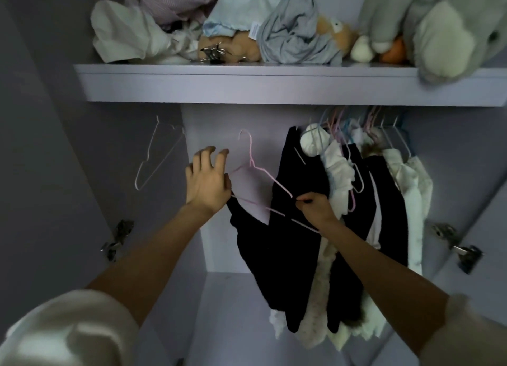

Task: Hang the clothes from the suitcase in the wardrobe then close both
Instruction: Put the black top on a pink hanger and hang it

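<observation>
Inside the open wardrobe a pink wire hanger is held up below the shelf, its hook free of the rail. A black garment hangs down from it. My left hand grips the garment's left edge at the hanger's left end, with the other fingers spread. My right hand pinches the garment and the hanger's right arm. More black and white clothes hang on pastel hangers at the right. The suitcase is out of view.
An empty white hanger hangs at the left. The shelf above holds crumpled clothes and plush toys, with a large grey plush jutting over its right edge. Door hinges sit on both side walls.
</observation>
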Motion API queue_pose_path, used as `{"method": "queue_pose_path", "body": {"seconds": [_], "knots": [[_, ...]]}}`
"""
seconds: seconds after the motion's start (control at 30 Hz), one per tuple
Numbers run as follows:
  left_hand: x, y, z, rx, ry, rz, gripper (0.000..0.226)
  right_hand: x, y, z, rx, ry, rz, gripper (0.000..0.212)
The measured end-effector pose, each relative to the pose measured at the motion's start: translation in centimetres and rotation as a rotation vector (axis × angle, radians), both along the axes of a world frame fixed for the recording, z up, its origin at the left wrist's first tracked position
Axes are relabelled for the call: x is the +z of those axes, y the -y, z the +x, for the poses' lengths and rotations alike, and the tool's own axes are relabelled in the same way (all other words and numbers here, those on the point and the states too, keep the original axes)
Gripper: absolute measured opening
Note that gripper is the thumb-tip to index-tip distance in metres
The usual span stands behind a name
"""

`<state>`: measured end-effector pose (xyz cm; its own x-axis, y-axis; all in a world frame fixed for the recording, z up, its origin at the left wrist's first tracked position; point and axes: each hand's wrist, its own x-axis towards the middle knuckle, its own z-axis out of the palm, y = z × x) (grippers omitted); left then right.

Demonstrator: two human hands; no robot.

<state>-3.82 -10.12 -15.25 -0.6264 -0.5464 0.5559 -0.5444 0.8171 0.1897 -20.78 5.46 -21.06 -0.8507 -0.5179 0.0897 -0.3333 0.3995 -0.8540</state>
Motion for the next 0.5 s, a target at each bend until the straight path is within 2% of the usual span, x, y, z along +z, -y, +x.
{"method": "queue_pose_path", "body": {"seconds": [0.17,0.33,0.4,0.5], "knots": [[2.8,-1.5,-2.3,-0.045,-0.193,-0.216,0.055,3.1,0.1,-0.2,-0.142,0.023,-0.146,0.025],[4.4,-2.3,-4.5,-0.041,-0.157,-0.455,0.078,4.7,0.6,-1.9,-0.233,0.021,-0.207,0.026],[5.0,-2.2,-5.3,-0.024,-0.14,-0.481,0.084,4.6,1.3,-2.8,-0.27,-0.022,-0.245,0.025],[5.5,-1.6,-6.5,0.002,-0.1,-0.41,0.085,4.0,2.1,-3.8,-0.29,-0.074,-0.292,0.024]]}}
